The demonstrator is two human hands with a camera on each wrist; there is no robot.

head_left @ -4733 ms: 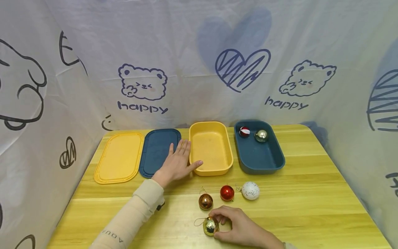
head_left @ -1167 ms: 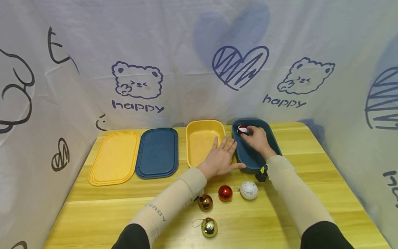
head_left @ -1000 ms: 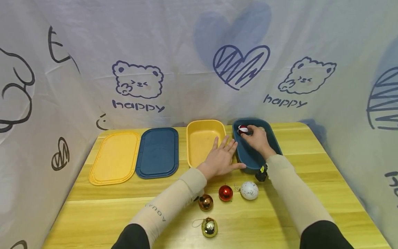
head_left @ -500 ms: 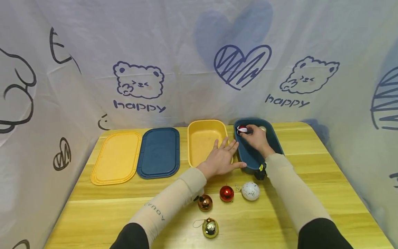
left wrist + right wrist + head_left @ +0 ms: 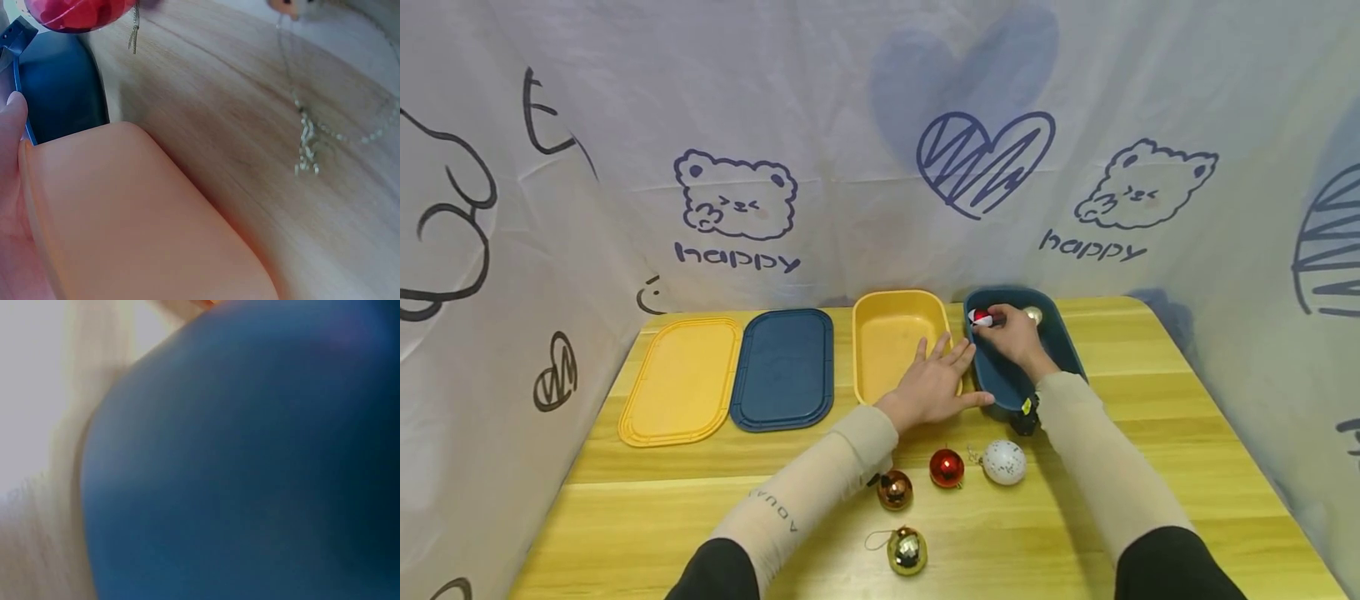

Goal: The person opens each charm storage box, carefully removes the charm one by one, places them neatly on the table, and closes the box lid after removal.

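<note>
In the head view my right hand (image 5: 1017,337) reaches into the dark blue box (image 5: 1003,379) and pinches a red-and-white Christmas ball (image 5: 978,317) near its back left corner. A pale gold ball (image 5: 1033,314) lies behind that hand, partly covered. My left hand (image 5: 931,383) has its fingers spread across the near right rim of the yellow box (image 5: 859,367), with the thumb at the blue box. The left wrist view shows the yellow box's outer wall (image 5: 137,212) close up; the right wrist view shows the blue box's wall (image 5: 206,475), both hands' fingertips mostly hidden there.
On the table in front of the boxes lie a copper ball (image 5: 895,490), a red ball (image 5: 947,468), a speckled white ball (image 5: 1003,462) and a gold ball (image 5: 907,551). A yellow lid (image 5: 682,382) and a dark blue lid (image 5: 782,371) lie flat at the left.
My right hand has gone from the gold ball into the blue box, and the red-and-white ball has turned there. My left hand has moved right, from the yellow box's left side to its right rim.
</note>
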